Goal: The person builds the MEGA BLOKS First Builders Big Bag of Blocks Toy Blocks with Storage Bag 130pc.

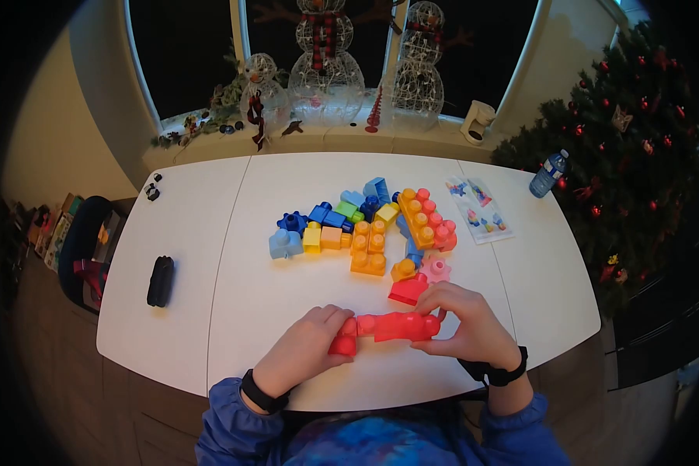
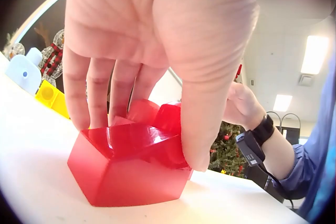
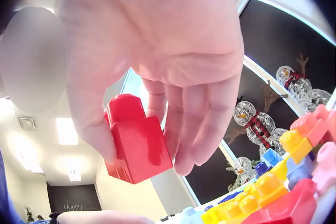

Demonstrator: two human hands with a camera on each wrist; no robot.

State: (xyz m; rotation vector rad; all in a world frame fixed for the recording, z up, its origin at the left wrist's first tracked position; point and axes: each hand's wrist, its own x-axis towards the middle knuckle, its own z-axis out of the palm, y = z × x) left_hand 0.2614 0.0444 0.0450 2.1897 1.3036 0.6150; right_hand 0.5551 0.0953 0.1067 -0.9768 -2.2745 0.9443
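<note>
On the white desk (image 1: 233,326), a black case (image 1: 161,281) lay at 9 o'clock, and little black and white things (image 1: 153,187) sat at 10 o'clock. The left hand (image 1: 301,346) was at 7 o'clock. Its fingers and thumb were bent round the left end of the red row (image 1: 400,327), holding the slanted red block (image 1: 343,345) there. Away from the row, at 10 o'clock, sat a light blue block (image 1: 285,245), with a yellow block (image 1: 311,239) beside it. A yellow-orange bumpy block (image 1: 367,260) was at 11 o'clock from the row. The row itself was at 5 o'clock on the desk, between both hands. A loose red block (image 1: 406,290) lay just past it, at 12 o'clock, near a pink block (image 1: 436,269). The right hand (image 1: 470,322) was at 4 o'clock, its fingers and thumb pinching the row's right end. A picture sheet (image 1: 474,213) lay at 2 o'clock, and farther out that way stood a water bottle (image 1: 548,175).
</note>
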